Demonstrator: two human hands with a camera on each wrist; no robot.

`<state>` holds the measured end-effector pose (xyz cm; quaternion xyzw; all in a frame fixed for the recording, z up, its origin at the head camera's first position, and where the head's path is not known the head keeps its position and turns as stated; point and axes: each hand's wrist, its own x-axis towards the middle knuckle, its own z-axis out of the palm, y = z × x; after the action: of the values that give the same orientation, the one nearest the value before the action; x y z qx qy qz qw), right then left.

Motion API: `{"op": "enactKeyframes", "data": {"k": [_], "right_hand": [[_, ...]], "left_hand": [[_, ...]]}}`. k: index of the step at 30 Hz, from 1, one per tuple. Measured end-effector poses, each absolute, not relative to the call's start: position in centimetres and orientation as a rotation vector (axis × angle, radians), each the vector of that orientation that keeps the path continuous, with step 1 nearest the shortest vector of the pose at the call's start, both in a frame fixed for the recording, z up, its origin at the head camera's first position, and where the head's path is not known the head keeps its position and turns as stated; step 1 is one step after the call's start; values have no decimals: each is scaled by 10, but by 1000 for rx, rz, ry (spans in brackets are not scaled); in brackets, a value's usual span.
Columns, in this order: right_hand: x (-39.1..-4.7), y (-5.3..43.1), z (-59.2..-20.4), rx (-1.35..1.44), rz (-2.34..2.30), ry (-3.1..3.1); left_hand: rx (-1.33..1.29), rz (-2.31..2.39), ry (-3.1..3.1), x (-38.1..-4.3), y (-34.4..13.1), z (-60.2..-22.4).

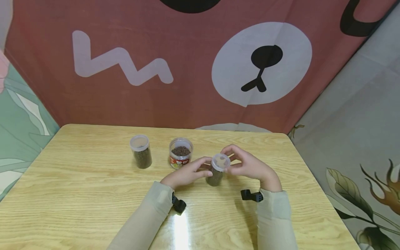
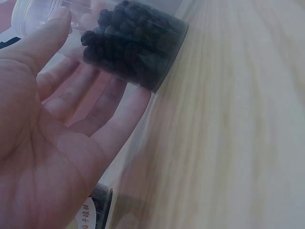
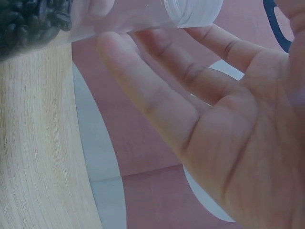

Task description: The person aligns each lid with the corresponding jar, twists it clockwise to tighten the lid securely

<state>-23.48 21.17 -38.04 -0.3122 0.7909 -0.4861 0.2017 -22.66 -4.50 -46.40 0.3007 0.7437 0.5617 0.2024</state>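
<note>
A clear plastic jar (image 1: 214, 178) of dark, bean-like pieces stands upright between the two hands, capped by a translucent lid (image 1: 220, 161). My left hand (image 1: 188, 172) holds the jar from the left, thumb on the near side and fingers around the back. On the other side, my right hand (image 1: 250, 167) grips the top of the jar at the lid with thumb and fingers. The right wrist view shows the right fingers (image 3: 157, 90) along the jar's clear upper part and the lid. In the left wrist view, the dark pieces (image 2: 133, 43) fill the jar's lower part.
Left of the hands stands a jar with a red label (image 1: 178, 163), brown granules inside and its top apparently uncovered. Farther left is another lidded jar (image 1: 142, 159) with dark contents. A wooden table (image 1: 78, 194) bears them all, with a printed cloth (image 1: 187, 100) behind it.
</note>
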Motion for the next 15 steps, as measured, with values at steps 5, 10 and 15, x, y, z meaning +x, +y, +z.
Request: {"op": "enactKeyframes", "data": {"k": [5,10,15], "right_hand": [[-235,211,-380,-893,-1340,2233],[-235,210,-380,-917,-1302,2276],[-235,210,-380,-917,-1262,2312]], "left_hand": [[857,1574,2080,-226,-45,-464],[866,1579,2085,-227,-45,-465],[865,1574,2086,-227,-45,-465]]}}
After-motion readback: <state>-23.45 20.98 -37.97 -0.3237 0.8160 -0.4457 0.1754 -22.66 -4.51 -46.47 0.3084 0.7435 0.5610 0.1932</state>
